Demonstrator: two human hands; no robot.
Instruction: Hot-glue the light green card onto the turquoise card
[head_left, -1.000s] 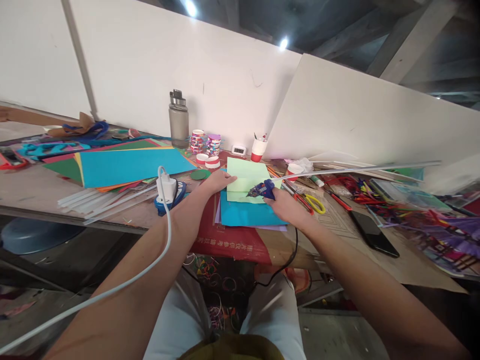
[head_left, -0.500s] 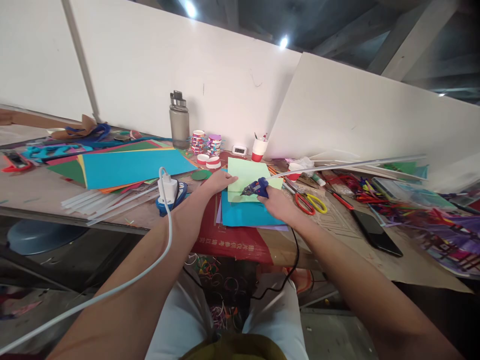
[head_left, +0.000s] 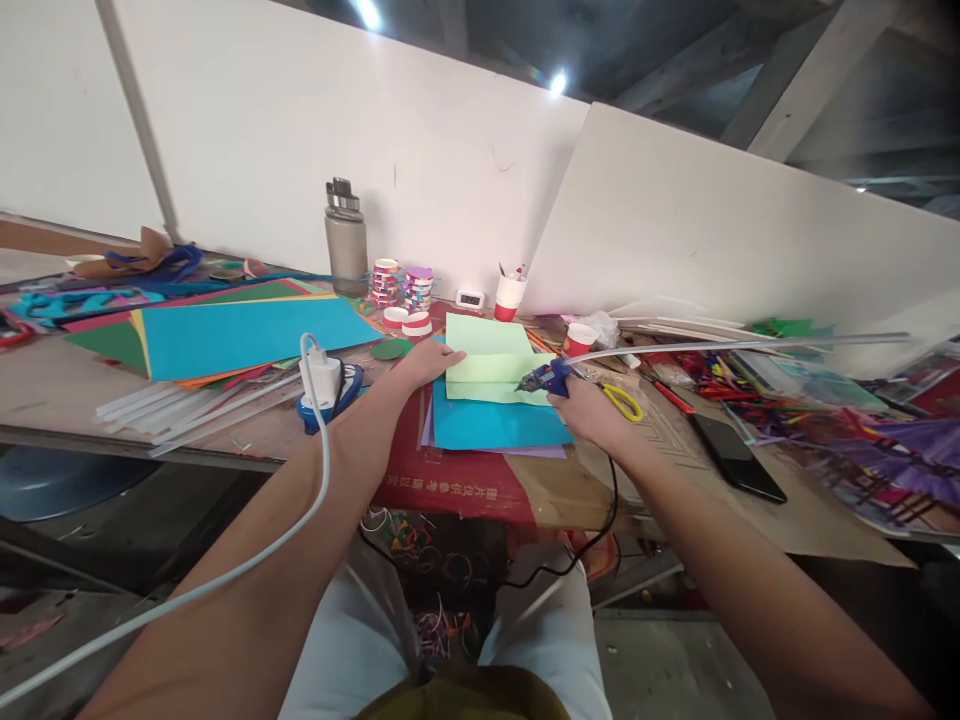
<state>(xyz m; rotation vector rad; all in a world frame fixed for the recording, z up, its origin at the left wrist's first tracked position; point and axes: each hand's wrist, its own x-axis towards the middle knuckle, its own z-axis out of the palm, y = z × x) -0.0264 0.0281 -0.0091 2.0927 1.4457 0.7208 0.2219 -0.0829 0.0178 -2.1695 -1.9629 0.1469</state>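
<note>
A folded light green paper [head_left: 487, 350] lies on a blue sheet [head_left: 495, 425] at the middle of the table. My left hand [head_left: 426, 362] rests flat on the green paper's left edge. My right hand [head_left: 592, 412] grips a blue glue gun [head_left: 547, 378] whose nozzle points left at the paper's lower right part. A long clear glue stick [head_left: 742, 346] juts out of the gun to the right. The gun's black cord [head_left: 600, 520] hangs down off the table edge.
Yellow-handled scissors [head_left: 622, 402] and a black phone [head_left: 735, 458] lie right of my right hand. A stack of coloured sheets [head_left: 240, 335], a power strip with a white charger [head_left: 321, 385], a grey bottle [head_left: 345, 240], tape rolls [head_left: 401, 285] and a red cup [head_left: 508, 298] stand left and behind.
My right hand with the glue gun went left along the green paper, then back right toward its lower right corner. The left hand stayed on the paper. The view shifted slightly.
</note>
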